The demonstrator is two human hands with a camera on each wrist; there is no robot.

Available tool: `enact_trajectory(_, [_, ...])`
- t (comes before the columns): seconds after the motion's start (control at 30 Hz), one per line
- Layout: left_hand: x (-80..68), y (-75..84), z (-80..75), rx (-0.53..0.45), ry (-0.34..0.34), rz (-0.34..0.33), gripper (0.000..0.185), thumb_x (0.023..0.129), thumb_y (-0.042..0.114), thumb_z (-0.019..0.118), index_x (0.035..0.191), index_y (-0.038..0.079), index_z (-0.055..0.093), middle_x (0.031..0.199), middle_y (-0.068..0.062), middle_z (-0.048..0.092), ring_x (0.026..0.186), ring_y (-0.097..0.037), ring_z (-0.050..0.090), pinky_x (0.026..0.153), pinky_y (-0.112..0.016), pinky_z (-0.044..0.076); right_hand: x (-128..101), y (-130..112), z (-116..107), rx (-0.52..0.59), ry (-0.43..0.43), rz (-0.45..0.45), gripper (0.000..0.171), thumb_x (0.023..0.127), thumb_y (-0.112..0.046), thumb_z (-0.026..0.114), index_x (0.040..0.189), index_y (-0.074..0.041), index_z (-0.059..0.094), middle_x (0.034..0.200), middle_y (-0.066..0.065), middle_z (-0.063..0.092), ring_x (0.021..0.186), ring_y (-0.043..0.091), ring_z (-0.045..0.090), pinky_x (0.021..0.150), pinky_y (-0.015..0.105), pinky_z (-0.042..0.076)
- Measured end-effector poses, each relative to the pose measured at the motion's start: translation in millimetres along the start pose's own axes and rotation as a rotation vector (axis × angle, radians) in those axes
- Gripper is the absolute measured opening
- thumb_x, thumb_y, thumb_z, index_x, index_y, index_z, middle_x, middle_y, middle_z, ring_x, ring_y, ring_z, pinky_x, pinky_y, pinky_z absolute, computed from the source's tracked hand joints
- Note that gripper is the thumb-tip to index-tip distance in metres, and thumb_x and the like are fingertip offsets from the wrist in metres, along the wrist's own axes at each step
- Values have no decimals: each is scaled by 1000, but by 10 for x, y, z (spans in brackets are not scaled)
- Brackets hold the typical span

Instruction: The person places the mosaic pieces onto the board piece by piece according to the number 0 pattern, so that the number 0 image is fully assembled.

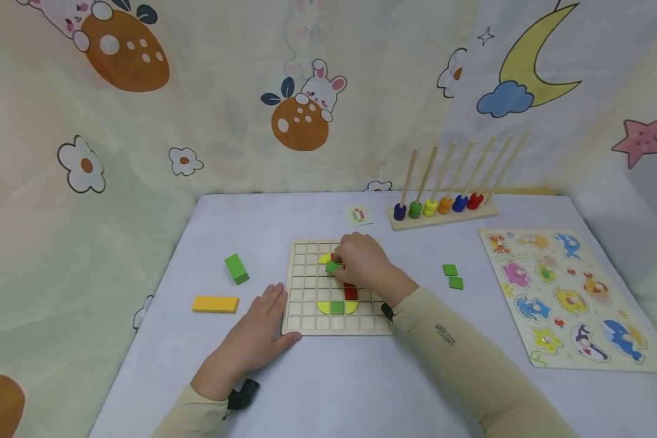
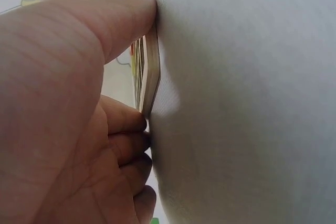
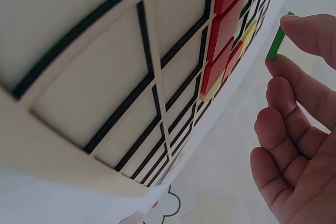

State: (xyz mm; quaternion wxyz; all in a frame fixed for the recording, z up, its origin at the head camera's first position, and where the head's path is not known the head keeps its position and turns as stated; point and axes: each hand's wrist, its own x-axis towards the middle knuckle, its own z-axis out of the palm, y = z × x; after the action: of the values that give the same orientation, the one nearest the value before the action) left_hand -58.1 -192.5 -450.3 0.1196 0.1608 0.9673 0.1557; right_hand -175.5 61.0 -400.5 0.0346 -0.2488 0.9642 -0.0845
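My right hand [image 1: 364, 261] pinches a small green square tile [image 3: 278, 40] between thumb and forefinger, over the upper middle of a wooden grid board [image 1: 301, 291]. In the right wrist view, the other fingers are bent and the tile is held on edge above the board. My left hand [image 1: 257, 331] rests at the board's near left corner, its thumb against the front edge and its fingers along the left side. On the grid lie red tiles [image 1: 351, 293], yellow rounded tiles [image 1: 323, 308] and a green tile [image 1: 336, 308]; my right hand partly covers this pattern.
Two green tiles [image 1: 456, 283] lie to the right. A green block [image 1: 236, 269] and a yellow block [image 1: 215, 304] are at left. Behind the board are a pattern card [image 1: 358, 215] and a peg stand [image 1: 443, 219] with coloured beads. An animal puzzle [image 1: 575, 304] lies far right.
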Motion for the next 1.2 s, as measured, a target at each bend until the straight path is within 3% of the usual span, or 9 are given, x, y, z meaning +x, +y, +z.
enact_trajectory(0.2, [13, -7, 19, 12, 1, -2, 97, 97, 54, 69, 166, 4, 23, 177, -11, 16, 165, -30, 13, 133, -52, 22, 89, -5, 69, -4, -18, -24, 10, 87, -27, 80, 89, -18, 84, 82, -6, 65, 80, 17, 52, 79, 34, 47])
enact_trajectory(0.4, [15, 1, 23, 12, -1, -6, 98, 96, 54, 70, 166, 4, 23, 177, -11, 16, 165, -29, 14, 133, -52, 23, 155, -21, 107, -18, -39, -17, 14, 88, -27, 79, 77, -18, 77, 78, -5, 61, 80, 19, 51, 76, 33, 44])
enact_trajectory(0.83, [-1, 14, 15, 17, 12, -7, 97, 96, 53, 70, 165, 3, 25, 176, -12, 17, 165, -30, 15, 133, -52, 23, 211, -79, 161, -68, -71, -21, 10, 88, -26, 78, 84, -18, 77, 85, -5, 61, 85, 18, 51, 82, 35, 47])
enact_trajectory(1.2, [2, 4, 22, 52, 20, 8, 97, 97, 55, 69, 165, 1, 25, 176, -14, 18, 165, -31, 16, 133, -52, 24, 203, -74, 170, -77, -24, -63, 7, 87, -21, 77, 87, -15, 79, 88, -3, 66, 84, 18, 55, 80, 36, 50])
